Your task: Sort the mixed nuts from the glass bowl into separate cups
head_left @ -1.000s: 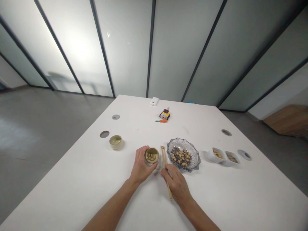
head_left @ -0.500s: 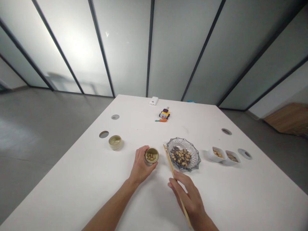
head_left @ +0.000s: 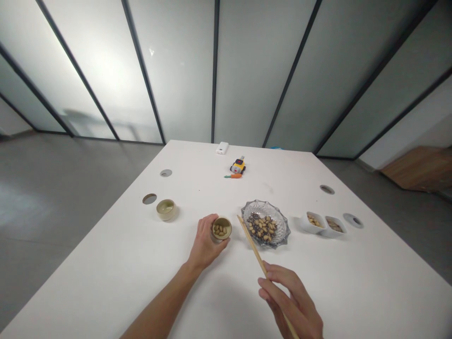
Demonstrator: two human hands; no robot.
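Note:
My left hand [head_left: 206, 242] is wrapped round a small greenish cup [head_left: 226, 228], tilted toward me, with several pale nuts [head_left: 220, 230] inside. In my right hand [head_left: 291, 294] is a pair of wooden chopsticks [head_left: 254, 249], held near their middle. Their tips lie close together between the cup and a scalloped glass bowl [head_left: 283, 235]; I see nothing gripped between them. The glass bowl holds a mix of pale nuts [head_left: 266, 227] and small dark beans or seeds. Part of the chopsticks is hidden behind my right fingers.
A second greenish cup [head_left: 166, 210] stands to the left. Two joined white dishes [head_left: 312, 229] with nuts or seeds sit at right. Further back are a yellow toy car [head_left: 239, 165], an orange toy carrot [head_left: 236, 176] and a white box-like device [head_left: 222, 148]. Round holes pierce the white table [head_left: 123, 263].
My right hand has drawn back toward me and to the right, and the chopstick tips have come closer together. My left hand still holds the cup. The whole view has shifted slightly.

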